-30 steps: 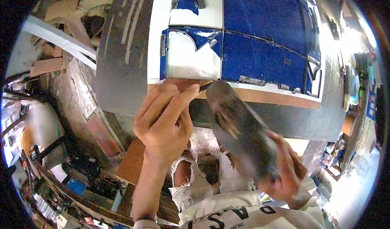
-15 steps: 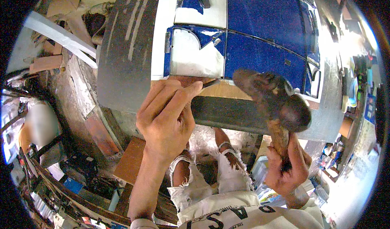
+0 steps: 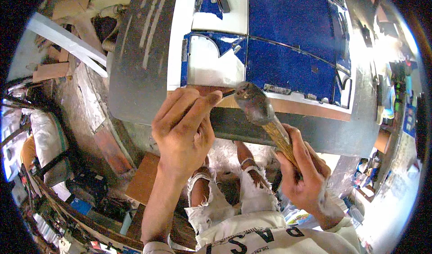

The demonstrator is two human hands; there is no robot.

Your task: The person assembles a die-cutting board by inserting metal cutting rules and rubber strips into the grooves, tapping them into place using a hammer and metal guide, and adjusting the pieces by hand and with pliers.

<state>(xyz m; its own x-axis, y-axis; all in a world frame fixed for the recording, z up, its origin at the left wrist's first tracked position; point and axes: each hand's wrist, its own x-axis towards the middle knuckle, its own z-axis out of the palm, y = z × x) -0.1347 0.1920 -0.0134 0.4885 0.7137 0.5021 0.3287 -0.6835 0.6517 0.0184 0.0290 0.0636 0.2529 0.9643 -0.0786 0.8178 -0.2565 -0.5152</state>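
My left hand (image 3: 184, 128) is closed in a pinch on a thin dark metal rod (image 3: 228, 93), which points right along the panel's near edge. Most of the rod is hidden by my fingers. My right hand (image 3: 306, 173) grips the wooden handle of a hammer (image 3: 280, 137). The hammer's dark, worn head is at the rod's right end; I cannot tell whether they touch. Beneath both lies a blue and white panel (image 3: 288, 65) with dark seam lines, chipped blue patches and a bare brown wooden near edge.
The panel rests on a dark, round-edged bench (image 3: 139, 74) with pale streaks. A dark block (image 3: 222, 1) sits on the panel's far part. White beams (image 3: 67, 42) and wood scraps lie at left. A brown board (image 3: 144, 177) is below the bench, near my legs; clutter lines the right.
The hammer has swung left and turned, bringing its head from right of the rod to the rod's end. My left hand has stayed almost still, still pinching the rod.
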